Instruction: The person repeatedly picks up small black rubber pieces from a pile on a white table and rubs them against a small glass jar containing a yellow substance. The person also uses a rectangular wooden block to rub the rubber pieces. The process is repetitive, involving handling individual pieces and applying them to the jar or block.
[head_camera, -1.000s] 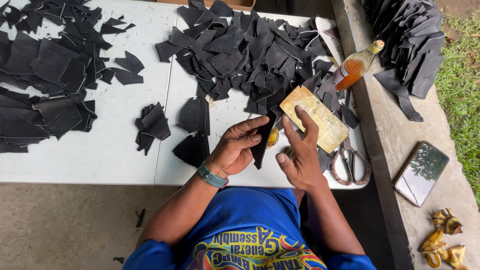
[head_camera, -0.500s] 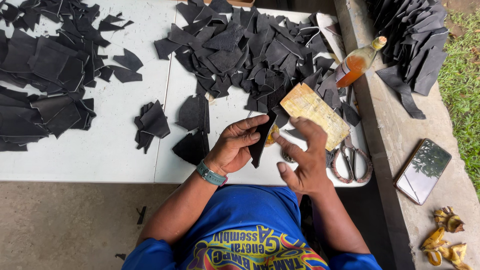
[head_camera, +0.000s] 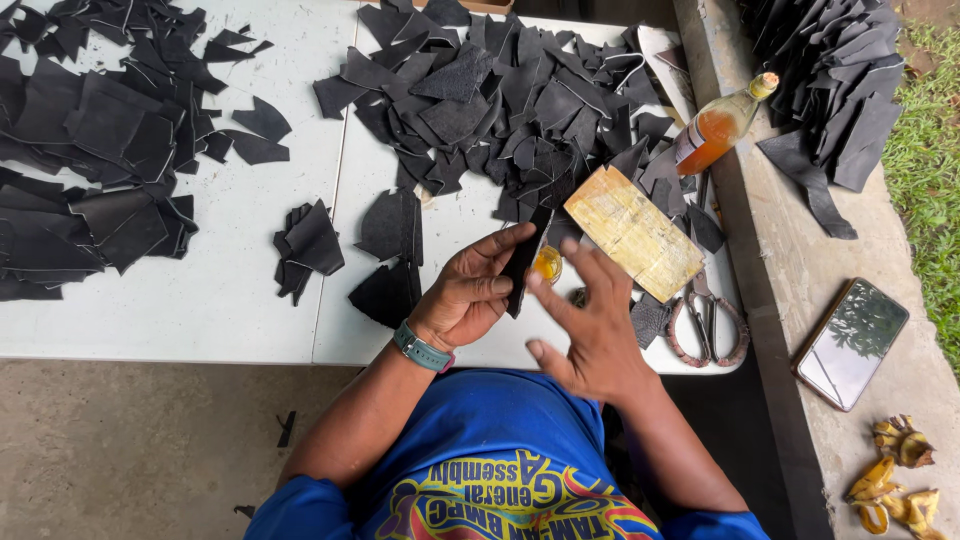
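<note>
Black leather offcuts (head_camera: 95, 170) heaped at far left on the white tabletop (head_camera: 220, 300); a small stack (head_camera: 308, 248) nearer the middle, a bigger pile (head_camera: 500, 100) beyond. Left hand (head_camera: 470, 290) near the tabletop's front edge, fingers grasping a narrow black strip (head_camera: 523, 262) held upright. Right hand (head_camera: 590, 335) just beside it, fingers released and spread, touching nothing clearly. Further right: yellowed rectangular block (head_camera: 635, 233), scissors (head_camera: 708, 318), amber bottle (head_camera: 715, 127), phone (head_camera: 852, 343) on the concrete ledge.

White table (head_camera: 200, 300) on bare concrete floor (head_camera: 130, 440); concrete ledge (head_camera: 790, 300) at right; grass (head_camera: 925, 170) beyond; daylight.
</note>
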